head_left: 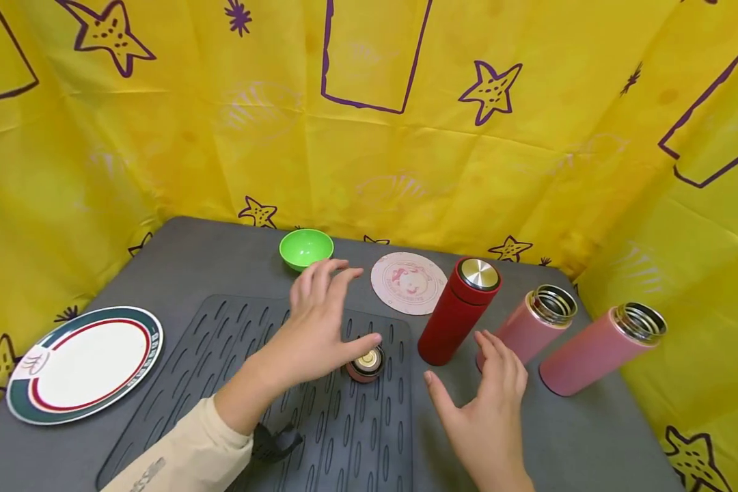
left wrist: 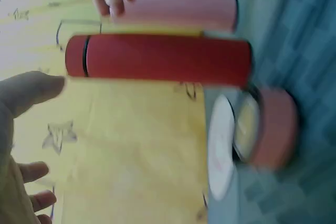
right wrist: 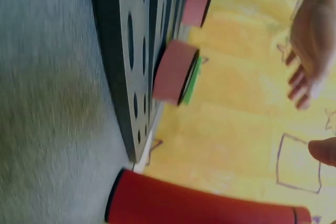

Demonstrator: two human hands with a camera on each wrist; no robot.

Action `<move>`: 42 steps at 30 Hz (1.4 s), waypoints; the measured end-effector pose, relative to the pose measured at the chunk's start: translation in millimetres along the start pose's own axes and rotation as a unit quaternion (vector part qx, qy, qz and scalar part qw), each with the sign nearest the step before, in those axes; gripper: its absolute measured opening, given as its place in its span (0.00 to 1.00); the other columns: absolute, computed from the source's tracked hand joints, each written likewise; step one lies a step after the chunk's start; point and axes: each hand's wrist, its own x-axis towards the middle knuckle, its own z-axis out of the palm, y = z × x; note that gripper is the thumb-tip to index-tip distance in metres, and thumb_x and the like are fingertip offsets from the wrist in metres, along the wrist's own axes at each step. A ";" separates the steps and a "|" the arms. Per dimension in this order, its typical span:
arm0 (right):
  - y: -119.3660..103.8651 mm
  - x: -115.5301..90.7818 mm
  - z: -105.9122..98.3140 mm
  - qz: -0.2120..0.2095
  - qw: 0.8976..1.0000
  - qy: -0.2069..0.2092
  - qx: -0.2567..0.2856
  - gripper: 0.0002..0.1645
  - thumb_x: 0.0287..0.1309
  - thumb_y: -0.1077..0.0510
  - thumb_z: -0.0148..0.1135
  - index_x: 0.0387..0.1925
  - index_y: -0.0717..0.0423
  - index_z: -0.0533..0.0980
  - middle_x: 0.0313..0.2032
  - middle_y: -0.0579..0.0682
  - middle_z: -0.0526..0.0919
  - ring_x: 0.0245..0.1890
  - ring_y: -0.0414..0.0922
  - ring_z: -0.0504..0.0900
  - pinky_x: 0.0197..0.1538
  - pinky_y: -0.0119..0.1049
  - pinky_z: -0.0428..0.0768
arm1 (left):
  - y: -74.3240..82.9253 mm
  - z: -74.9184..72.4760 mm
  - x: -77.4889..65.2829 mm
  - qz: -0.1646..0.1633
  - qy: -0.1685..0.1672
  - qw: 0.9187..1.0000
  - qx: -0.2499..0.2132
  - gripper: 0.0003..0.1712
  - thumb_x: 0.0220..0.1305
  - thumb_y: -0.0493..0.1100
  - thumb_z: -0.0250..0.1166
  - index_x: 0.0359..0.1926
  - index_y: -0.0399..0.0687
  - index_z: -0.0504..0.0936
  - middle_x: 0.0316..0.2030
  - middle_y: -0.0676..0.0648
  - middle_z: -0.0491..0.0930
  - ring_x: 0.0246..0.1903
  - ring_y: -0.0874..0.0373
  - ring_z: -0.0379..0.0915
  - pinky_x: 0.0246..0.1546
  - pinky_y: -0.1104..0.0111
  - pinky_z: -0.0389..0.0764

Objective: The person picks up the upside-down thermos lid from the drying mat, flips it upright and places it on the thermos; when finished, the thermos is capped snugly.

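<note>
Red bottle (head_left: 455,320): matte cylinder, shiny top. Left of it: slotted mat (head_left: 310,437), left hand (head_left: 316,335). Before it: right hand (head_left: 490,410). Both grips stand apart.

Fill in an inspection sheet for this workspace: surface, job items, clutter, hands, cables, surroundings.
Surface: grey table, with a dark slotted mat lying on it.
Job items: red flask standing, capped; two pink flasks standing, open-topped; two pink lids on the mat.
Clutter: plate at left; green bowl and pink disc toward the back.
Hands: left hand above the mat, right hand near the flasks; neither holds anything.
Cables: nothing seen.
Surroundings: yellow patterned curtain.
</note>
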 end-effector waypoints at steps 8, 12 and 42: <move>-14.9 -8.1 8.4 -0.036 0.997 -0.064 -0.016 0.55 0.37 0.45 0.80 0.67 0.55 0.66 0.65 0.56 0.66 0.64 0.60 0.57 0.56 0.61 0.60 | -48.2 -18.2 -60.4 -0.066 -0.066 0.995 0.045 0.54 0.49 0.62 0.74 0.72 0.47 0.60 0.69 0.41 0.53 0.69 0.41 0.40 0.62 0.40 0.47; -16.3 -6.7 15.4 -0.040 0.996 -0.078 -0.019 0.55 0.37 0.46 0.81 0.67 0.56 0.66 0.65 0.55 0.67 0.64 0.59 0.57 0.58 0.60 0.59 | -64.2 -11.9 -70.0 -0.076 -0.067 0.993 0.065 0.53 0.47 0.59 0.76 0.69 0.43 0.64 0.65 0.39 0.59 0.67 0.39 0.46 0.60 0.40 0.53; -15.7 -5.6 37.5 -0.035 0.988 -0.148 -0.001 0.49 0.42 0.47 0.80 0.66 0.53 0.68 0.64 0.51 0.69 0.61 0.55 0.61 0.55 0.56 0.65 | -93.1 9.0 -64.0 -0.083 -0.118 0.979 0.142 0.45 0.45 0.61 0.77 0.57 0.35 0.78 0.47 0.41 0.78 0.47 0.43 0.71 0.44 0.48 0.74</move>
